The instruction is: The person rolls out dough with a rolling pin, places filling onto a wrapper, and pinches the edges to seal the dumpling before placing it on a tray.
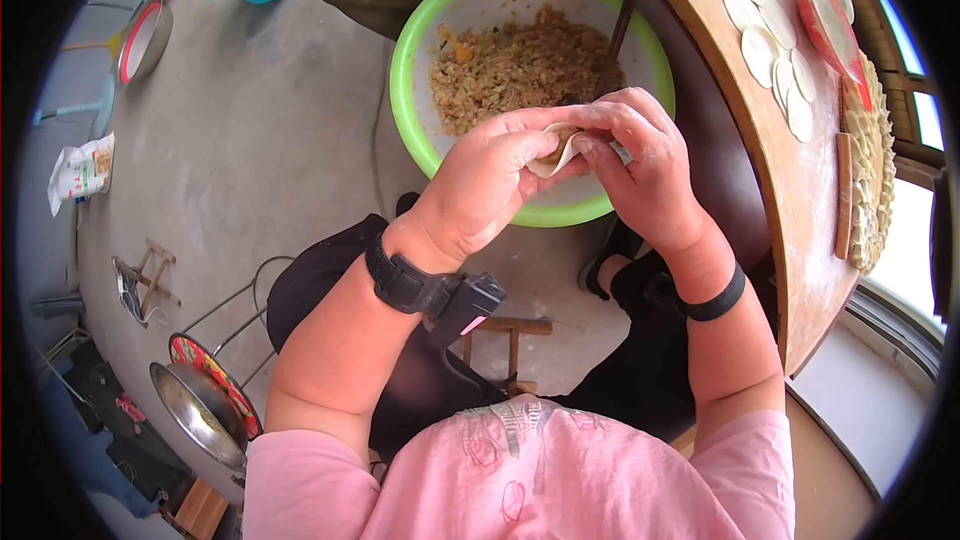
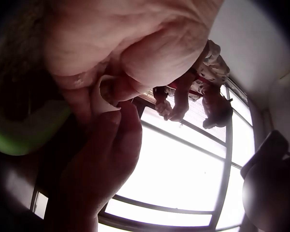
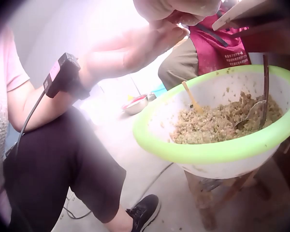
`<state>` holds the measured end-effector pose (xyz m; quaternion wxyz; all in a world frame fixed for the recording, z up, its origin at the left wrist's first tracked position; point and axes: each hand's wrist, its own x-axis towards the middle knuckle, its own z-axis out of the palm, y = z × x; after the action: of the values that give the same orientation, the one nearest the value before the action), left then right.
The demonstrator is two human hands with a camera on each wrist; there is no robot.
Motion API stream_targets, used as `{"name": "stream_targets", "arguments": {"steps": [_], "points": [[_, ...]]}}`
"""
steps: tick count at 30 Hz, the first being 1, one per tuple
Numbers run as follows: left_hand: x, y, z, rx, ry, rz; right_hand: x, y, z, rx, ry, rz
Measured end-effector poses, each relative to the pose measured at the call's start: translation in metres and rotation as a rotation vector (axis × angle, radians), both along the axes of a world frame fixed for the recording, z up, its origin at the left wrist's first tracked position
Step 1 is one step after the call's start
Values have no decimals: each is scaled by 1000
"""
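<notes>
Thin white dough wrapper (image 1: 549,169) with brownish filling (image 1: 561,141), above the near side of the green-rimmed white bowl (image 1: 402,90).
Bare left hand (image 1: 470,175) and right hand (image 1: 642,160) meet, both pinching the wrapper. I judge it light, soft, easily torn: grip the edge, off the filling.

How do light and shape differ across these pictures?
Head view: fairly even light, black corners, bending toward the edges, the small white dough wrapper reasonably sharp; left wrist view: glare from the bright, dark-framed window leaves the bare right hand shadowed; right wrist view: white haze washes out the upper middle, yet the round white bowl with lime-green rim shows clearly.
</notes>
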<state>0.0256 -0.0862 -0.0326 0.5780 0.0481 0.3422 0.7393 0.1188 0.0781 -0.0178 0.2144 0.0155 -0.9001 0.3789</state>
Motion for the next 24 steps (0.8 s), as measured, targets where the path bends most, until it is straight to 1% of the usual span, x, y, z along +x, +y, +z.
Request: {"name": "stream_targets", "arguments": {"steps": [3, 6, 13, 18, 21, 24], "points": [[0, -2, 0, -19, 34, -14, 0, 2, 5, 88, -4, 42], [1, -4, 3, -63, 111, -48, 1, 2, 4, 89, 8, 61], [-1, -6, 7, -28, 225, -129, 0, 1, 9, 135, 7, 69], [-7, -8, 19, -38, 372, -209, 0, 0, 13, 176, -1, 106], [2, -7, 22, -29, 336, -66, 2, -1, 19, 200, -55, 113], [5, -6, 21, 120, 221, 17, 1, -6, 22, 128, 18, 60]]}}
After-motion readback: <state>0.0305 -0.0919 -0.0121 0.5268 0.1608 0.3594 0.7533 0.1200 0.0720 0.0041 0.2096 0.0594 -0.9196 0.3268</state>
